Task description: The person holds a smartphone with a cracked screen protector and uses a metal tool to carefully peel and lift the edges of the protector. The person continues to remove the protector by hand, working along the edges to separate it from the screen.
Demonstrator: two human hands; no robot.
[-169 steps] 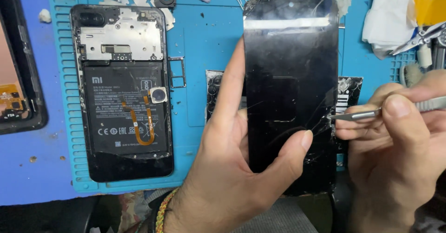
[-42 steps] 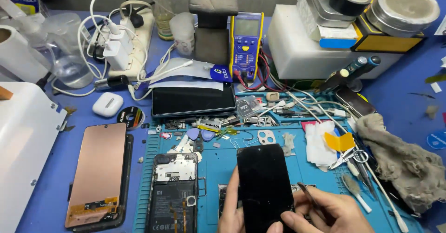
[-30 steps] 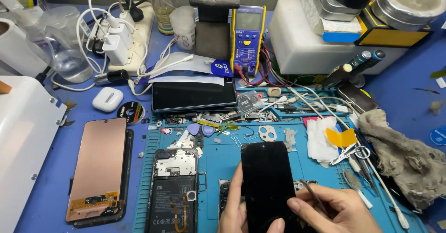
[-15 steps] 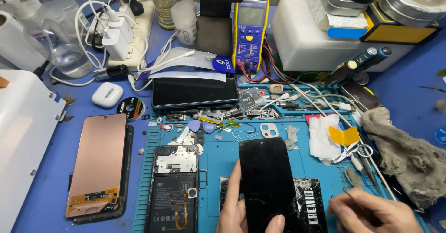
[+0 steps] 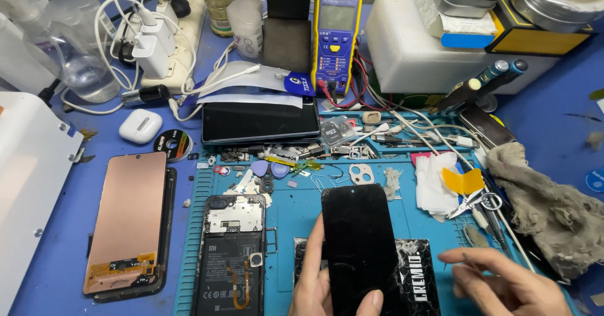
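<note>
Holding a black screen upright at the mat's near edge.
Left hand grasps it; right hand hovers loosely spread, empty, beside scissors. Opened phone lies left.

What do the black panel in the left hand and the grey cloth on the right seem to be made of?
Black panel: likely glass, glossy, with a smooth, faintly reflective face. Grey cloth: woven fabric, matte, crumpled and frayed. The left hand holds the panel.
</note>
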